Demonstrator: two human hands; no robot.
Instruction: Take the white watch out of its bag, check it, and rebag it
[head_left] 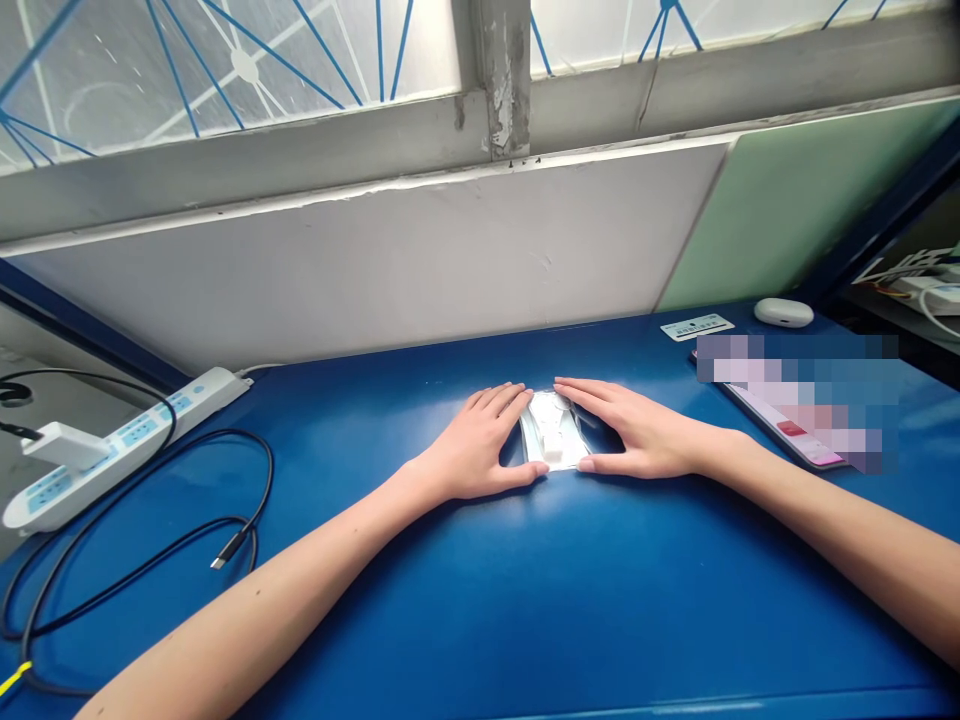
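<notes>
A small, clear-looking packet (553, 430) with a white object inside lies flat on the blue tabletop; the kind of object cannot be made out. To its left rests my left hand (484, 440), fingers stretched out, fingertips and thumb at the packet's left edge. My right hand (634, 430) lies on the opposite side, its fingers extended and its thumb tip at the lower right corner. Neither hand is closed around the packet.
On the left are a white power strip (161, 430) with a plugged-in white adapter (67, 450) and a looped black cable (259, 490). A partly blurred phone (787, 425), a card (697, 327) and a white earbud case (784, 312) lie on the right. A pale panel (375, 280) stands behind the table.
</notes>
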